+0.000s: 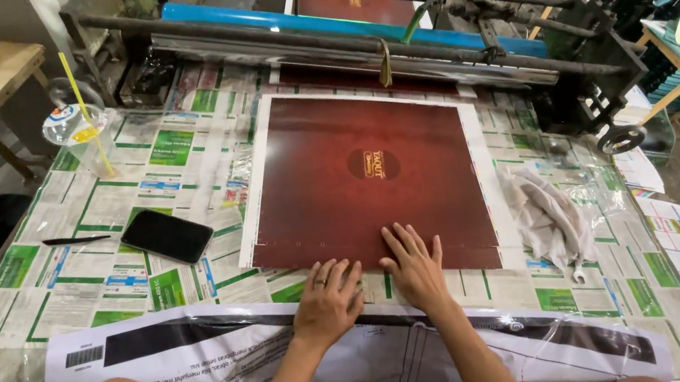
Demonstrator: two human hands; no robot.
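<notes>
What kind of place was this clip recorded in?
Most likely a small print or packaging workshop. A roller machine feeds a dark red printed sheet onto a table covered in printed paper, and both hands, left hand and right hand, rest flat at the sheet's near edge.

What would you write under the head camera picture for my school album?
Both hands, left hand and right hand, lie flat at the near edge of a dark red printed sheet beside a black phone.
</notes>
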